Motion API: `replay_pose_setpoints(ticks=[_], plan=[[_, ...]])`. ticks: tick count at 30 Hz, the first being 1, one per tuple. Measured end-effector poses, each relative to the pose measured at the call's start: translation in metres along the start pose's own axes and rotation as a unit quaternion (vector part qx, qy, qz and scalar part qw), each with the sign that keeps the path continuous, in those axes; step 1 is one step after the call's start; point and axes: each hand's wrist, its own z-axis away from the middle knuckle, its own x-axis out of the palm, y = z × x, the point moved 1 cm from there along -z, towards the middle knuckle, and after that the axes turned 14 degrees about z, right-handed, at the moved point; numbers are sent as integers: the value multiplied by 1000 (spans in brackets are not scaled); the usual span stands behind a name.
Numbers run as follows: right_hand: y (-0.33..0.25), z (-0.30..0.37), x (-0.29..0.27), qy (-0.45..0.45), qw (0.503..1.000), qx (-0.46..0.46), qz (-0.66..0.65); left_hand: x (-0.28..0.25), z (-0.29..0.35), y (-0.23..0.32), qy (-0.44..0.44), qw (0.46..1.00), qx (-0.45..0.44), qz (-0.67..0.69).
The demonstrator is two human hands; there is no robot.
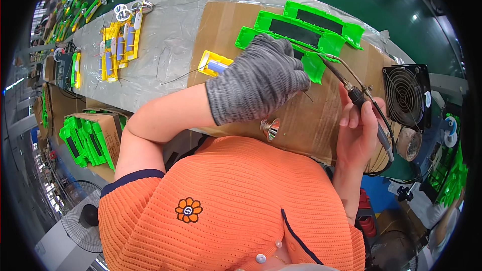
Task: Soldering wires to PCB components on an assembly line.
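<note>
My left hand (258, 80), in a grey knitted glove, is closed over the nearest green plastic casing (315, 69) and hides much of it. My bare right hand (357, 133) grips a soldering iron (357, 95) by its handle, with a thin metal feed tube (351, 70) alongside. The iron's tip end reaches the casing by my gloved fingers. Two more green casings (293, 32) (321, 19) with dark panels lie just beyond. Left of the glove sits a yellow casing (204, 62) with a blue battery cell (217, 66). A shiny reflector cup (272, 129) rests below the glove.
Cardboard (216, 25) covers part of the plastic-sheeted table (170, 25). Several yellow casings with blue cells (120, 50) lie at the left, near clear round lenses (121, 12). A black fan (404, 93) stands at the right. Green casings fill a box (114, 138) at lower left.
</note>
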Motion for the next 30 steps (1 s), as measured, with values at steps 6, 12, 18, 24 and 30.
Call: replay_pose_setpoints(ticks=[6,12,18,24,30], plan=[[6,-6,13,-41,999,17,11,-23,34,-29,240,952,-147,118],[12,-5,10,-76,996,8,46,-7,32,-45,178,950,-179,184],[1,19,-19,-60,994,30,84,-4,10,-40,25,979,-48,196],[-10,14,-8,-71,985,72,142,-2,-4,-43,-40,982,-22,182],[-6,13,-14,-67,985,89,128,-1,-7,-42,-51,979,-10,195]])
